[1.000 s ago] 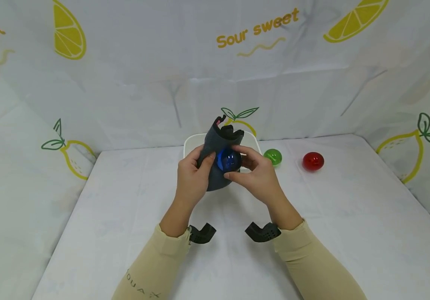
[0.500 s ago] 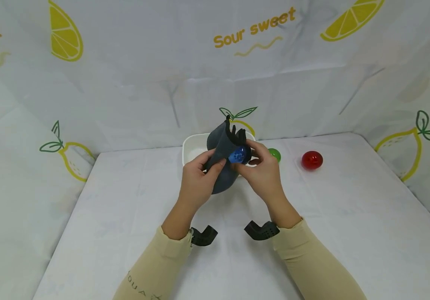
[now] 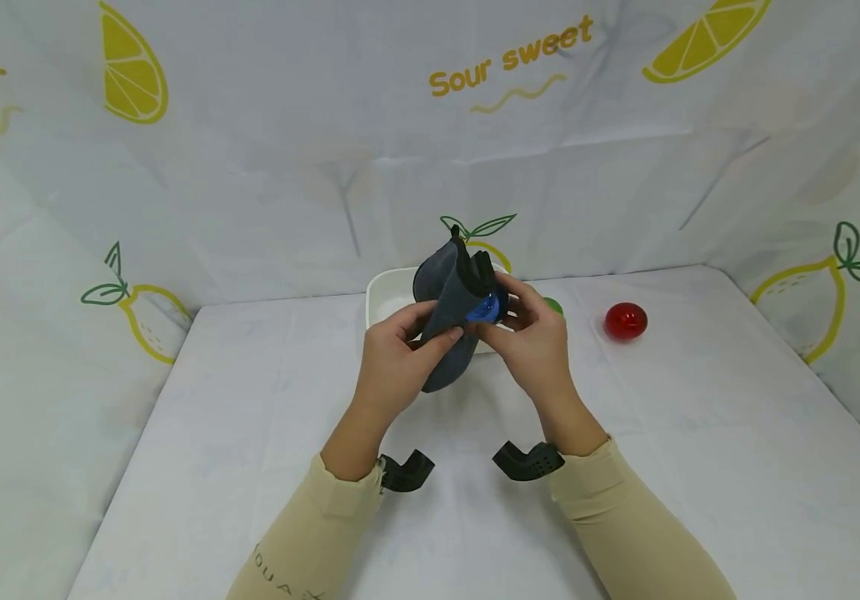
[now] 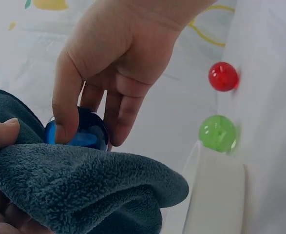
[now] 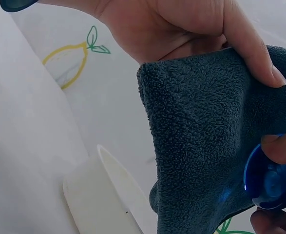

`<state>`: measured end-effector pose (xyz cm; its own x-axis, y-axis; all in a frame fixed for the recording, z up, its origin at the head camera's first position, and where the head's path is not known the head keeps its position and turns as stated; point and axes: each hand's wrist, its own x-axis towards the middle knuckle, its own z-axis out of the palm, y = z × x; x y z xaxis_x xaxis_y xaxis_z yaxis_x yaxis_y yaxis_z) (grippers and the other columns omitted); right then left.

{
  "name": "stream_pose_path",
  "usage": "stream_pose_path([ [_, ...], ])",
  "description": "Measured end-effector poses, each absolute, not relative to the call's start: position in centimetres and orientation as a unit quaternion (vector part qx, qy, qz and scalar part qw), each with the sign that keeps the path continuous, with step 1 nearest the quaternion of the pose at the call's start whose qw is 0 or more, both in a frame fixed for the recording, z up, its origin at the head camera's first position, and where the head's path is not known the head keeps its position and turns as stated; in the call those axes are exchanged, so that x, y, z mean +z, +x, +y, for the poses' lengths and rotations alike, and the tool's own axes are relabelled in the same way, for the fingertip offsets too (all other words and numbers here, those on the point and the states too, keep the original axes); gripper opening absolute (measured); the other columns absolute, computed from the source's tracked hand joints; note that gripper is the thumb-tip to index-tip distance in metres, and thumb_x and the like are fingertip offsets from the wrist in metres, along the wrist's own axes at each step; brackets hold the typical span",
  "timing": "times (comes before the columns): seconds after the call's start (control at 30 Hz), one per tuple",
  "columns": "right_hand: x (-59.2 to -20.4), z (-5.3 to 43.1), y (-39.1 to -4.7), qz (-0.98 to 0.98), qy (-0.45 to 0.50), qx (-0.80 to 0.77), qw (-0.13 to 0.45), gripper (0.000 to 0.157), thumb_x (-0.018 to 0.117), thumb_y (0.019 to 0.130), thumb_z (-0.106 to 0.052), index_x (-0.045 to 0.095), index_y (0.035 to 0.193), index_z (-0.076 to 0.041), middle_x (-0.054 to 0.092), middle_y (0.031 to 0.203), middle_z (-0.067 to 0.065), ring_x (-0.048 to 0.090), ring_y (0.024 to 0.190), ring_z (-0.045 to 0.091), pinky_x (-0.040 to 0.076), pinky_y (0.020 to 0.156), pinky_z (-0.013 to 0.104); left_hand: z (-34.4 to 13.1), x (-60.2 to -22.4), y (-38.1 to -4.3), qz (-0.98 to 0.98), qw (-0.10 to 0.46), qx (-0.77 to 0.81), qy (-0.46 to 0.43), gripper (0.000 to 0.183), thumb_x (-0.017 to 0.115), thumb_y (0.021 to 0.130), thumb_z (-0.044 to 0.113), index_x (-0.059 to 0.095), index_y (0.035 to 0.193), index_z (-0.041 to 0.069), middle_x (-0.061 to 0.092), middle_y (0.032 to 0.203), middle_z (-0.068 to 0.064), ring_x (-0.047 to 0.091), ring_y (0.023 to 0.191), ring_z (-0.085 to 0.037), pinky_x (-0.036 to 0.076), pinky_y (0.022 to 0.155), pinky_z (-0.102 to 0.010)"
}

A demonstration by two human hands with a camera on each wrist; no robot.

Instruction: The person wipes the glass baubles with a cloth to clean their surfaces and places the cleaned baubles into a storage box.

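In my left hand I grip a dark blue-grey towel, thumb on the near side, fingers behind it. The towel is folded and drapes above the table; its fuzzy pile shows in the left wrist view. My right hand pinches a clear blue ball between thumb and fingers. The ball lies against the towel's surface in the right wrist view. From the left wrist side, a towel fold hides the ball's lower part.
Behind the towel stands a white plastic container. A green ball, partly hidden by the right hand, sits to its right. Farther right lies a red ball. A printed lemon sheet hangs behind the white-covered table.
The towel has turned and folded partly over the blue ball, hiding more of it from the head view. Both hands have shifted slightly to the right. The red ball stays put.
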<state>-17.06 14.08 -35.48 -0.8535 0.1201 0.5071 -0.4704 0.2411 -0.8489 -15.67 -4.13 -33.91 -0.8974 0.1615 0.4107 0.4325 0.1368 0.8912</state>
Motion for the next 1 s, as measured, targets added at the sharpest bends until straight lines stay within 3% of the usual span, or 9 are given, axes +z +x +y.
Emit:
stream_pose_path([
  [0.27,-35.22,14.13,-16.94,-0.729,0.115,0.636,0.225,0.067,0.081,0.076,0.001,0.056,0.137,-0.010,0.063,0.132,0.002,0.063,0.110,0.019,0.054,0.092,0.023,-4.31,-33.70,-15.63,-0.751,0.126,-0.623,-0.179,0.027,0.072,0.090,0.018,0.071,0.114,0.006,0.074,0.102,-0.009,0.071,0.092,-0.017,0.059,0.084,-0.036],
  [0.47,-34.90,13.90,-16.56,-0.685,0.123,0.688,0.206,0.061,0.080,0.074,0.007,0.049,0.126,-0.002,0.064,0.132,0.006,0.061,0.112,0.023,0.055,0.090,0.023,-4.43,-33.81,-15.88,-0.741,0.133,-0.635,-0.172,0.026,0.071,0.090,0.019,0.072,0.111,0.003,0.074,0.103,-0.010,0.070,0.091,-0.018,0.059,0.083,-0.035],
  [0.73,-34.91,13.95,-16.49,-0.656,0.119,0.722,0.183,0.051,0.077,0.077,0.006,0.054,0.123,-0.001,0.065,0.128,0.009,0.062,0.113,0.025,0.055,0.092,0.027,-4.36,-34.06,-16.08,-0.740,0.137,-0.634,-0.178,0.024,0.069,0.093,0.021,0.071,0.111,0.006,0.072,0.105,-0.008,0.068,0.092,-0.018,0.059,0.083,-0.037],
  [1.0,-35.26,13.90,-16.79,-0.685,0.099,0.691,0.209,0.053,0.080,0.076,0.003,0.057,0.123,-0.003,0.065,0.128,0.005,0.060,0.106,0.023,0.056,0.086,0.022,-4.28,-34.09,-15.98,-0.739,0.137,-0.638,-0.166,0.025,0.066,0.095,0.022,0.068,0.112,0.004,0.072,0.097,-0.011,0.068,0.086,-0.018,0.058,0.077,-0.032],
])
